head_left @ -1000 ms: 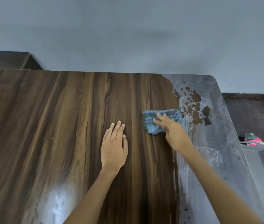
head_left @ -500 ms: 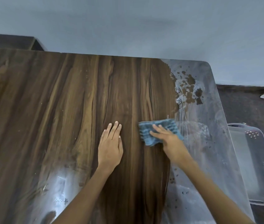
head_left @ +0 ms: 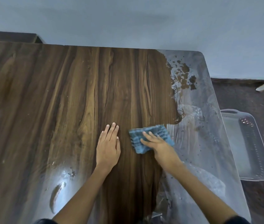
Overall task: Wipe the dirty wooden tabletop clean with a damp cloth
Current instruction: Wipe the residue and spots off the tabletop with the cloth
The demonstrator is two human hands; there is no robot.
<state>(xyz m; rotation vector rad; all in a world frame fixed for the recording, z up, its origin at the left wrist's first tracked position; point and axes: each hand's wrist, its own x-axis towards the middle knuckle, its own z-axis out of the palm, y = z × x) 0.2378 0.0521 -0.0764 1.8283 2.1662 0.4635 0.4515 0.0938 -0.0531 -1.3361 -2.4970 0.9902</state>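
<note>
The dark wooden tabletop (head_left: 63,102) fills most of the head view. Its right strip is coated with a grey-white film (head_left: 201,143), with brown splotches (head_left: 184,75) near the far right corner. A folded blue cloth (head_left: 150,135) lies flat on the wood at the edge of that film. My right hand (head_left: 158,147) presses on the cloth with fingers spread over it. My left hand (head_left: 108,146) rests flat on the wood just left of the cloth, fingers extended, holding nothing.
A clear plastic tub (head_left: 249,146) stands on the dark floor to the right of the table. A grey wall (head_left: 128,21) runs behind the far edge. A shiny wet patch (head_left: 60,183) lies on the near left of the tabletop.
My right hand has drawn the cloth toward me, away from the brown splotches, along the edge of the film. The left hand stays flat on the wood.
</note>
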